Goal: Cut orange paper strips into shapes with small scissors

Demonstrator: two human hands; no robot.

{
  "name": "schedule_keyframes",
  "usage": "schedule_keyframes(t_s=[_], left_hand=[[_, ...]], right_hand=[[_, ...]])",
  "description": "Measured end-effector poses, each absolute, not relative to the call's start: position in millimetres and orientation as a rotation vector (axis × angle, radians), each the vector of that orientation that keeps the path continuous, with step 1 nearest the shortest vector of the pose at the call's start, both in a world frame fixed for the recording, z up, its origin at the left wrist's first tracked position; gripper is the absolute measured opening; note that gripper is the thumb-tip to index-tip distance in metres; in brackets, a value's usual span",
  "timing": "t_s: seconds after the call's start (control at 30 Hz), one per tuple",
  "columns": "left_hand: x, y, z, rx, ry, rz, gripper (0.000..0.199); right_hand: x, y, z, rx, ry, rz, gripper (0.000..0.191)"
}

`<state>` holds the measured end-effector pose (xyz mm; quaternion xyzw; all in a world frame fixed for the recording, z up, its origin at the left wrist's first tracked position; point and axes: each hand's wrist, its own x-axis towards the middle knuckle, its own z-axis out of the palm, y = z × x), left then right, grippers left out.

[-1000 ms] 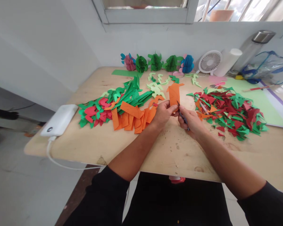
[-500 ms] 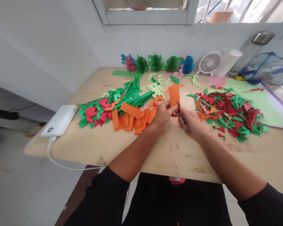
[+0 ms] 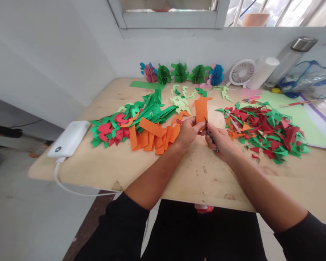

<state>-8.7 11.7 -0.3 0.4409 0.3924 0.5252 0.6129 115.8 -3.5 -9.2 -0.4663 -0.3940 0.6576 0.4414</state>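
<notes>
My left hand (image 3: 190, 131) pinches the lower end of an orange paper piece (image 3: 201, 110), which stands up from the fingers. My right hand (image 3: 220, 140) is closed around dark-handled scissors (image 3: 212, 136), whose tips meet the lower right edge of that paper. Left of my left hand, a fanned row of orange paper strips (image 3: 152, 139) lies on the table, with a curved orange cutout (image 3: 182, 115) near the fingers. Folded green strips (image 3: 154, 110) lie behind the row. Part of the scissors is hidden by my fingers.
Red and green scraps (image 3: 271, 130) are heaped at right. Green and red cutouts (image 3: 111, 132) lie at left beside a white power bank (image 3: 69, 139) with a cable. Along the wall stand several paper figures (image 3: 179, 73), a small fan (image 3: 242, 73) and a bottle (image 3: 293, 54).
</notes>
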Motion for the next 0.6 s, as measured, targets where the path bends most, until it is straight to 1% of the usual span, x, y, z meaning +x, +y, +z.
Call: schedule_keyframes(t_s=[0.6], left_hand=[[-8.8, 11.3, -1.1, 1.014, 0.888, 1.216, 0.01]], right_hand=[[116.3, -3.0, -11.1, -1.156, -0.985, 1.632, 0.046]])
